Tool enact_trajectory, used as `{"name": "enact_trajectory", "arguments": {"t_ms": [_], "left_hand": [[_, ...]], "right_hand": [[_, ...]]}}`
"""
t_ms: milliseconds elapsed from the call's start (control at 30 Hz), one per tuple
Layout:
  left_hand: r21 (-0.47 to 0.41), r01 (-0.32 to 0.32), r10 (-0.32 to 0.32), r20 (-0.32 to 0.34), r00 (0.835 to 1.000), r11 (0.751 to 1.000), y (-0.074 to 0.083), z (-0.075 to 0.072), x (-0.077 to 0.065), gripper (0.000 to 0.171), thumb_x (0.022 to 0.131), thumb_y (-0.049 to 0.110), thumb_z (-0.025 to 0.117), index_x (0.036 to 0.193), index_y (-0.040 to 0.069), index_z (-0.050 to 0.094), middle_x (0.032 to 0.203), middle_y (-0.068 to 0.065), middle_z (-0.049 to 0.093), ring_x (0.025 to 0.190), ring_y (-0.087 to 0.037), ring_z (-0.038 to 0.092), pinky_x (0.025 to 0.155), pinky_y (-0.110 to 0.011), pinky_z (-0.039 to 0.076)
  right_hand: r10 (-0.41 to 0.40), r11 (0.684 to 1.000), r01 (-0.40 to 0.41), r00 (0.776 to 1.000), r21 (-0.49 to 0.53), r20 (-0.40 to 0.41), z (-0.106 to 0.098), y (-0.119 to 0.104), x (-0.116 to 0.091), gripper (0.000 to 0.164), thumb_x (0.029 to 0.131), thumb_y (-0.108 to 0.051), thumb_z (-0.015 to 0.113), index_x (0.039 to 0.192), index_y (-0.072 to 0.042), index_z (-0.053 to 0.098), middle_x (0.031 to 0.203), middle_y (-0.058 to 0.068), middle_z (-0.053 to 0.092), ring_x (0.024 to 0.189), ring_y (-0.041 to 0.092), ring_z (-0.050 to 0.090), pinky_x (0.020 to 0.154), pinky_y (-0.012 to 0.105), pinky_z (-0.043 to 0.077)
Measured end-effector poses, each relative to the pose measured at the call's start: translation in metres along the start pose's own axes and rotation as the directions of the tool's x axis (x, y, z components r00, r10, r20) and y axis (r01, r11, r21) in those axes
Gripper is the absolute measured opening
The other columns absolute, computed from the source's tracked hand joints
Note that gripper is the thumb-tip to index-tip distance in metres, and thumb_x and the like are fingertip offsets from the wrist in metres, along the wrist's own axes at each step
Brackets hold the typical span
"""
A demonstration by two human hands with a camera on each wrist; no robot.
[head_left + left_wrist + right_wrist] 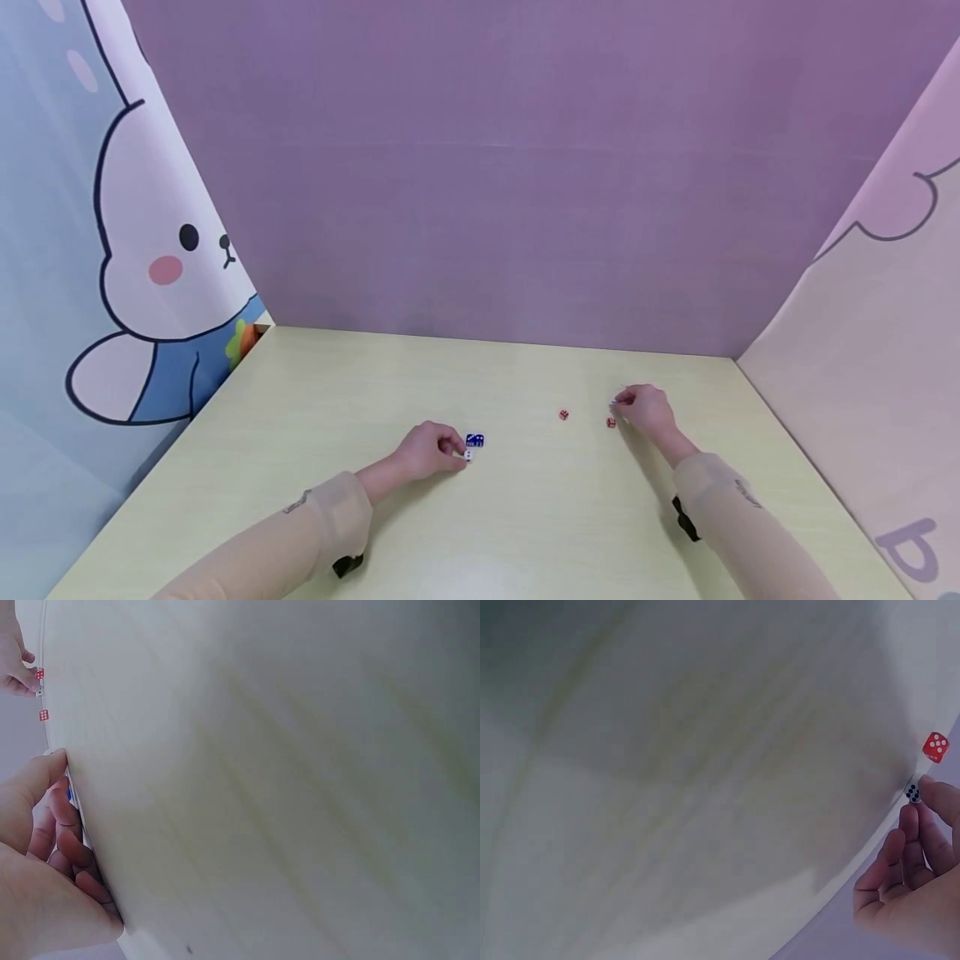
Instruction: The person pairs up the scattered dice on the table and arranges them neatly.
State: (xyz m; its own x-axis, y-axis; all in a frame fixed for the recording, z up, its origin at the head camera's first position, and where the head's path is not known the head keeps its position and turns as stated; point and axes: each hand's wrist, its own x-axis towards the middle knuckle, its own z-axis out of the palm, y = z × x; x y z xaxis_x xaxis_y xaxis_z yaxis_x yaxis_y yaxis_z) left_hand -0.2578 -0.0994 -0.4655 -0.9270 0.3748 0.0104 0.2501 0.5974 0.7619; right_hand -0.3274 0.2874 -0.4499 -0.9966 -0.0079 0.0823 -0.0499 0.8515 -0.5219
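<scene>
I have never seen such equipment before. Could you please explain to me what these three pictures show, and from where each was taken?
No machine is at work here: you see a person's bare left hand and right hand. The wide picture comes from a camera worn on the head, looking forward and down. The other two come from cameras worn on the wrists, each looking at that hand's work, so the scene appears slanted.

On the table lie two red dice and, by the left hand, blue dice. The left hand seems to pinch a white die next to the blue ones. The right hand pinches a second white die, close to one of the red dice.
</scene>
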Motion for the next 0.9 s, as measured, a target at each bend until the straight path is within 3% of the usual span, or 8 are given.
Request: {"name": "enact_trajectory", "arguments": {"t_ms": [267, 600, 900], "left_hand": [[0.003, -0.021, 0.021, -0.006, 1.0, 1.0, 0.001, -0.001, 0.001, 0.015, 0.074, 0.013, 0.079, 0.084, 0.008, 0.069, 0.065, 0.004, 0.054, 0.06, -0.009, 0.045, 0.058, -0.022, 0.037], [0.002, -0.012, 0.012, -0.007, 1.0, 1.0, 0.005, -0.002, -0.001, 0.015, 0.074, 0.012, 0.079, 0.084, 0.008, 0.069, 0.065, 0.004, 0.053, 0.06, -0.009, 0.045, 0.057, -0.021, 0.036], [-0.002, -0.008, 0.008, -0.004, 1.0, 1.0, 0.002, -0.002, 0.0, 0.015, 0.075, 0.013, 0.079, 0.084, 0.009, 0.069, 0.066, 0.004, 0.054, 0.061, -0.009, 0.045, 0.058, -0.021, 0.036]], "right_hand": [[-0.03, 0.998, 0.029, 0.999, 0.049, 0.012, 0.007, -0.01, 0.003, 0.016, 0.081, -0.01, 0.072, 0.091, 0.002, 0.072, 0.079, 0.011, 0.071, 0.068, 0.015, 0.06, 0.06, 0.026, 0.046], [-0.049, 0.995, 0.043, 0.997, 0.088, 0.065, 0.014, -0.022, -0.002, 0.017, 0.08, -0.01, 0.073, 0.093, 0.001, 0.072, 0.081, 0.01, 0.071, 0.057, 0.01, 0.057, 0.054, 0.024, 0.047], [-0.071, 0.996, 0.066, 0.995, 0.064, 0.075, 0.019, -0.032, -0.011, 0.013, 0.078, -0.009, 0.075, 0.09, -0.003, 0.073, 0.089, 0.013, 0.072, 0.075, 0.016, 0.062, 0.064, 0.026, 0.049]]}}
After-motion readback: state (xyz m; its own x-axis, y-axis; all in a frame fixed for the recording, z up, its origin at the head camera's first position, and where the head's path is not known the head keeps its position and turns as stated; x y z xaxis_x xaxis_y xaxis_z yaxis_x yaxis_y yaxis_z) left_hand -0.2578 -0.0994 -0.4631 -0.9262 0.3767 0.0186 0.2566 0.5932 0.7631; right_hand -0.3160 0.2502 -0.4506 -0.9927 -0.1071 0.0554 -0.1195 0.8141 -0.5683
